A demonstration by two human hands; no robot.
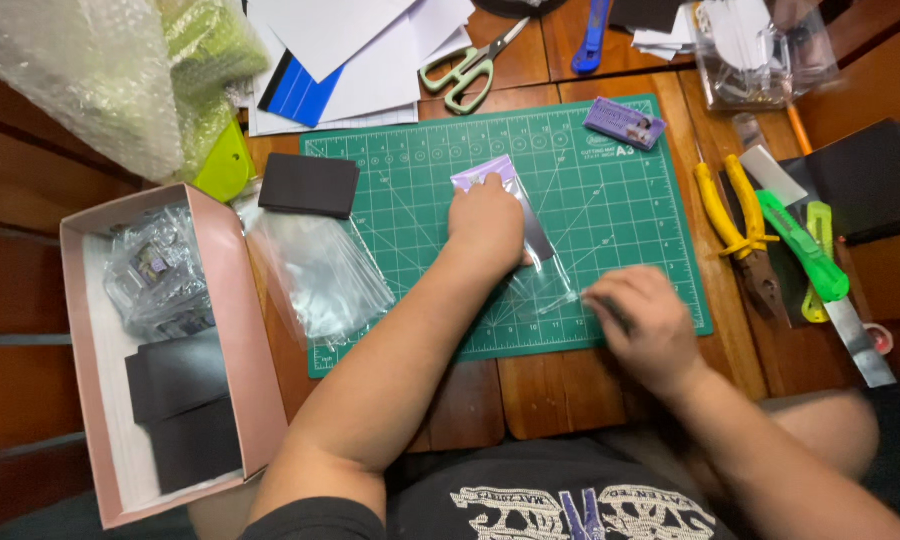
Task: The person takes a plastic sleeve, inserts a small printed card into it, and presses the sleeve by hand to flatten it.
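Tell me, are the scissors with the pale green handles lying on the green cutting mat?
No, the scissors lie on the wooden table above the cutting mat, partly against white paper sheets.
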